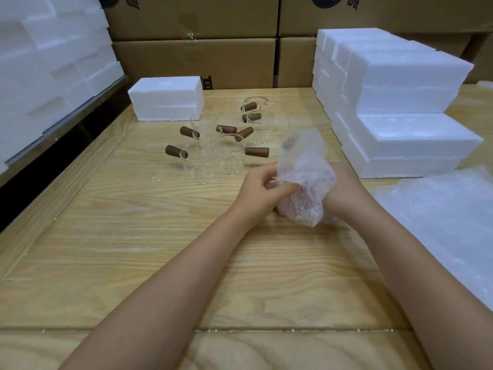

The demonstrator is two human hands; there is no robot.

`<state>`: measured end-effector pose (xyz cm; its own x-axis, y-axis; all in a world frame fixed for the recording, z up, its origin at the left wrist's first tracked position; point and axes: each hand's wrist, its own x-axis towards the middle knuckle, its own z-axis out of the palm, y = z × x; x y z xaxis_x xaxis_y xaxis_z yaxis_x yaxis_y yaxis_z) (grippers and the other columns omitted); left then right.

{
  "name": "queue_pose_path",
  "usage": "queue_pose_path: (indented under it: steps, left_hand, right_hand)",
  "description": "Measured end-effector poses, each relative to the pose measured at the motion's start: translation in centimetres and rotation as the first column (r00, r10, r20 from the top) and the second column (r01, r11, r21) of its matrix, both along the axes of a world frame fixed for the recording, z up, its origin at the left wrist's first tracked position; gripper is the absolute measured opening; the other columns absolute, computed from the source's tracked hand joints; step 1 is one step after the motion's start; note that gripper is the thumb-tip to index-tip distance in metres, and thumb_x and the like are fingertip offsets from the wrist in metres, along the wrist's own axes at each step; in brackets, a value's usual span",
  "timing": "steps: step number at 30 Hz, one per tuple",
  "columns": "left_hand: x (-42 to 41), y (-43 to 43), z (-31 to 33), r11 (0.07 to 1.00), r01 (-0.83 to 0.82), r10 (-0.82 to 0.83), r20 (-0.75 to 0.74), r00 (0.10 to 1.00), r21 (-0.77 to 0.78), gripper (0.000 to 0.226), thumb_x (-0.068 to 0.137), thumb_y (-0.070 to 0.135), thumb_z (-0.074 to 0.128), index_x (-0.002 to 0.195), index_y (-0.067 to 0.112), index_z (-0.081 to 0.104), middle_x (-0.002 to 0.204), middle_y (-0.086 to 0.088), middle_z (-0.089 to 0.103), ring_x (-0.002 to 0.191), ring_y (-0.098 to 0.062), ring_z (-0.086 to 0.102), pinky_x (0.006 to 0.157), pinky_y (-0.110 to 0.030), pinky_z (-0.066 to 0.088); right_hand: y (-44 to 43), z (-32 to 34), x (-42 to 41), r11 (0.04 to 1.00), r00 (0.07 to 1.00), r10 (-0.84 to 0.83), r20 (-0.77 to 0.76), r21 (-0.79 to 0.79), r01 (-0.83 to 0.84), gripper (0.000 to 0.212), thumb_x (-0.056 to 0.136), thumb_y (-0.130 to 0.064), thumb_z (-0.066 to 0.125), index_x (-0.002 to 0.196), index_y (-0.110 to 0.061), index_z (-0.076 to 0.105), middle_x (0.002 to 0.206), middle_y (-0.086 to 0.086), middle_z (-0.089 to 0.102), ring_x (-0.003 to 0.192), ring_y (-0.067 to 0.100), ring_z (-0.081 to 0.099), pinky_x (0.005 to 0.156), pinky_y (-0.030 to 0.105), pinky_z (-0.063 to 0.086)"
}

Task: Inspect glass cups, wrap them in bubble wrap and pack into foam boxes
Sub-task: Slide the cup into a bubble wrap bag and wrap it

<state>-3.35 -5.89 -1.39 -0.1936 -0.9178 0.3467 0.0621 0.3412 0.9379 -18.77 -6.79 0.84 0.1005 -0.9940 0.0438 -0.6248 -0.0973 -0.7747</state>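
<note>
Your left hand pinches a loose edge of a bubble-wrap bundle, fingers curled on the film, likely to tuck it shut. Your right hand sits behind the bundle, holding it just above the wooden table. Its fingers are hidden, so I cannot tell its grip. A dark smudge at the bundle's top suggests a cup's brown handle inside. Beyond your left hand, unwrapped glass cups with brown handles stand clustered, within reach. Farther beyond them sits a single closed foam box. Beyond your right hand rises a stack of foam boxes. Beside your right forearm lie spare bubble-wrap sheets, handy for the next cup.
</note>
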Motion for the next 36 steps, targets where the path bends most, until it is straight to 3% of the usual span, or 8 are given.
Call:
queue_pose_path:
  steps: [5, 10, 17, 20, 22, 27, 33, 36]
  left_hand:
    - [-0.5, 0.3, 0.4, 0.999, 0.044, -0.044, 0.017, 0.999, 0.005, 0.018, 0.078, 0.021, 0.059, 0.094, 0.015, 0.065, 0.077, 0.014, 0.07, 0.076, -0.001, 0.065, 0.066, -0.015, 0.049]
    - [-1.2, 0.0, 1.4, 0.994, -0.089, 0.077, 0.165, 0.983, 0.069, 0.018, 0.075, 0.033, 0.06, 0.087, 0.02, 0.063, 0.092, 0.0, 0.063, 0.098, -0.029, 0.063, 0.081, -0.048, 0.051]
    - [-0.4, -0.8, 1.8, 0.987, -0.092, 0.052, 0.275, 0.96, 0.133, 0.013, 0.084, 0.013, 0.07, 0.09, 0.019, 0.06, 0.103, -0.012, 0.064, 0.089, -0.021, 0.062, 0.076, -0.036, 0.053]
    - [-0.4, -1.3, 1.6, 0.98, -0.157, 0.113, 0.306, 0.945, 0.123, 0.018, 0.085, 0.009, 0.068, 0.081, 0.023, 0.058, 0.085, 0.001, 0.063, 0.07, -0.011, 0.057, 0.058, -0.02, 0.048]
    - [-0.4, -1.5, 1.6, 0.967, -0.233, 0.194, 0.3, 0.934, 0.1, 0.026, 0.082, 0.006, 0.069, 0.075, 0.025, 0.054, 0.075, 0.009, 0.059, 0.061, -0.004, 0.051, 0.051, -0.012, 0.04]
    - [-0.5, -1.5, 1.2, 0.956, -0.291, 0.265, 0.308, 0.914, 0.043, 0.029, 0.081, 0.005, 0.066, 0.074, 0.027, 0.05, 0.074, 0.008, 0.059, 0.06, -0.006, 0.051, 0.048, -0.017, 0.04]
    - [-0.5, -1.3, 1.2, 0.956, -0.289, 0.262, 0.292, 0.92, 0.053, 0.025, 0.075, 0.007, 0.055, 0.1, 0.005, 0.059, 0.092, -0.015, 0.068, 0.076, -0.027, 0.064, 0.064, -0.041, 0.054]
    - [-0.1, -1.0, 1.6, 0.98, -0.187, 0.172, 0.185, 0.967, 0.065, 0.036, 0.065, 0.011, 0.048, 0.098, -0.001, 0.056, 0.08, -0.01, 0.061, 0.068, -0.016, 0.057, 0.058, -0.031, 0.048]
  right_hand:
    - [0.0, 0.0, 0.4, 0.997, 0.997, -0.069, 0.024, -0.034, 0.069, 0.031, 0.088, -0.016, 0.055, 0.06, -0.026, 0.048, 0.062, -0.006, 0.05, 0.056, 0.011, 0.047, 0.048, 0.023, 0.031]
    - [0.1, 0.0, 1.0, 0.995, 0.991, -0.068, -0.118, -0.083, 0.058, 0.032, 0.092, -0.014, 0.051, 0.062, -0.022, 0.047, 0.063, -0.005, 0.051, 0.056, 0.01, 0.047, 0.045, 0.021, 0.033]
    - [0.0, -0.5, 1.0, 0.997, 1.0, -0.025, -0.006, -0.077, 0.025, 0.017, 0.086, -0.02, 0.058, 0.07, -0.023, 0.056, 0.067, -0.004, 0.058, 0.057, 0.011, 0.054, 0.034, 0.011, 0.033]
    - [0.4, -0.2, 1.1, 0.998, 0.998, 0.033, 0.054, -0.064, -0.03, 0.008, 0.083, -0.029, 0.058, 0.088, -0.028, 0.064, 0.077, -0.009, 0.067, 0.067, 0.005, 0.062, 0.048, 0.016, 0.044]
    - [0.7, 0.2, 1.4, 0.995, 0.981, 0.098, 0.167, -0.035, -0.093, 0.026, 0.073, -0.03, 0.056, 0.098, -0.032, 0.065, 0.087, -0.009, 0.07, 0.077, 0.003, 0.065, 0.062, 0.023, 0.052]
    - [0.9, 0.7, 1.4, 0.987, 0.898, 0.15, 0.413, -0.014, -0.159, 0.05, 0.075, -0.035, 0.048, 0.105, 0.004, 0.058, 0.102, 0.025, 0.064, 0.093, 0.036, 0.064, 0.083, 0.049, 0.049]
    - [0.9, 0.1, 1.6, 0.988, 0.937, 0.14, 0.321, -0.109, -0.11, 0.031, 0.095, -0.043, 0.049, 0.094, -0.015, 0.061, 0.081, -0.002, 0.066, 0.075, 0.015, 0.063, 0.071, 0.038, 0.049]
    - [0.7, -0.1, 1.4, 0.983, 0.959, 0.141, 0.246, -0.152, -0.105, 0.012, 0.094, -0.039, 0.052, 0.094, -0.03, 0.06, 0.082, -0.011, 0.067, 0.074, 0.007, 0.064, 0.066, 0.029, 0.049]
